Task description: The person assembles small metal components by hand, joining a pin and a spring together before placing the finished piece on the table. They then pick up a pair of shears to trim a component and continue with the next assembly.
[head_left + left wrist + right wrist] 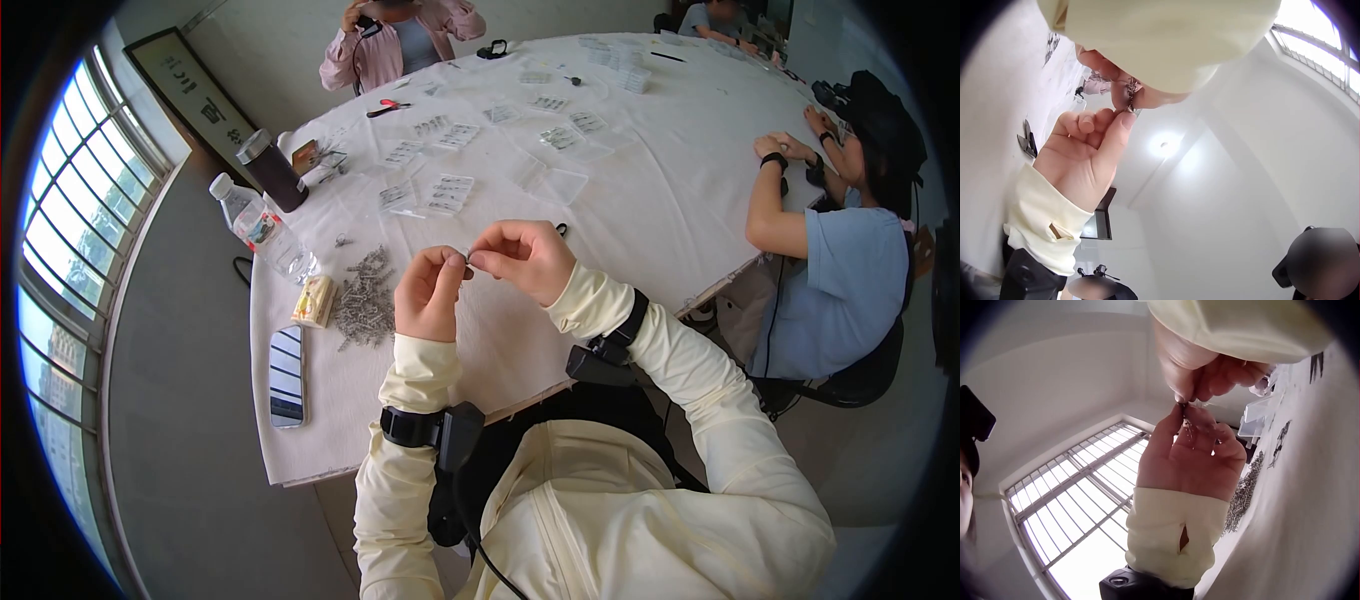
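In the head view, my left hand (430, 292) and right hand (525, 262) meet fingertip to fingertip above the near part of the table. Between them is a small, dark, chain-like metal piece (1131, 94), pinched by the left thumb and fingers in the left wrist view. The right thumb and forefinger pinch its end. In the right wrist view, the left hand (1188, 465) has its fingers curled, and shiny links show against them. A heap of small grey metal pieces (367, 300) lies on the tablecloth, left of my left hand.
Left of the heap are a yellowish packet (315, 302), a phone (287, 375), a water bottle (262, 228) and a dark flask (273, 170). Clear compartment boxes (450, 193) with small parts lie further in, near red-handled pliers (388, 107). Other people sit around the table (680, 190).
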Demonstrator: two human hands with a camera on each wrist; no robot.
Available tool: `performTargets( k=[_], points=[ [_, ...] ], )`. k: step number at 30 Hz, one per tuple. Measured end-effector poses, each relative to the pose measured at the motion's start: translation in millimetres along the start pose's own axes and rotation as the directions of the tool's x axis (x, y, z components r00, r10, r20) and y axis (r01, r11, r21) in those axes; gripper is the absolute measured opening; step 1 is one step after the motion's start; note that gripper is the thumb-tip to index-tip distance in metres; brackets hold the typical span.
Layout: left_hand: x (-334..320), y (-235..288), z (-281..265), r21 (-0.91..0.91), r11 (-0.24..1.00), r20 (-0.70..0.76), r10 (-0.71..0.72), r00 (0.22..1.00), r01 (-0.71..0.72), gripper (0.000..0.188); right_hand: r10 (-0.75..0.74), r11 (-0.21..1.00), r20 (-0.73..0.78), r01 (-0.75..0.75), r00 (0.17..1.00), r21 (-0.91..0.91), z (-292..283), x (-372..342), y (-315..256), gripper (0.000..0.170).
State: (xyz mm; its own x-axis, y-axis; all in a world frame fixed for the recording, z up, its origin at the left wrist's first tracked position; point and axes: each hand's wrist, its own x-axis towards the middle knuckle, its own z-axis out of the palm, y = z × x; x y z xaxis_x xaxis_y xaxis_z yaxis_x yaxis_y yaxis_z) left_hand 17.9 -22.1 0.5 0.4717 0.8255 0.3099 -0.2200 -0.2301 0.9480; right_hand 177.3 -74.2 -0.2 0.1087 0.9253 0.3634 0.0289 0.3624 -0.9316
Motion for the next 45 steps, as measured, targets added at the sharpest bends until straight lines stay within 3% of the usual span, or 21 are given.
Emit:
performTargets(
  k=[5,21,26,30,32,39,45],
  points=[
    [1,-2,-1,-0.126,0.992,0.011,-0.028,1.000,0.030,0.011,0.044,0.998,0.018,-0.045,0.999,0.041,-1,0,0,0.014],
    [2,-6,-1,-0.128,0.992,-0.016,-0.016,1.000,0.014,0.008,0.084,0.982,-0.034,-0.077,0.996,0.172,-5,4,5,0.014],
    [2,-6,0,-0.188,0.982,-0.012,-0.033,0.999,0.031,0.011,0.148,0.923,0.019,-0.145,0.989,0.357,-8,4,8,0.015],
    [1,-3,1,-0.222,0.974,-0.026,-0.046,0.999,0.039,0.011,0.090,0.980,0.009,-0.090,0.996,0.177,-6,3,1,0.015],
    [1,-4,0,-0.234,0.971,-0.037,-0.060,0.998,0.049,0.011,-0.006,0.995,-0.012,0.007,1.000,0.102,-5,4,4,0.015],
    [2,-9,-4,-0.242,0.967,-0.046,-0.089,0.995,0.075,0.012,-0.144,0.985,0.011,0.143,0.989,0.093,2,0,-3,0.013],
    [1,-7,2,-0.086,0.996,-0.051,0.026,0.998,-0.030,0.008,-0.146,0.982,-0.001,0.145,0.989,0.117,4,1,4,0.013]
  ],
)
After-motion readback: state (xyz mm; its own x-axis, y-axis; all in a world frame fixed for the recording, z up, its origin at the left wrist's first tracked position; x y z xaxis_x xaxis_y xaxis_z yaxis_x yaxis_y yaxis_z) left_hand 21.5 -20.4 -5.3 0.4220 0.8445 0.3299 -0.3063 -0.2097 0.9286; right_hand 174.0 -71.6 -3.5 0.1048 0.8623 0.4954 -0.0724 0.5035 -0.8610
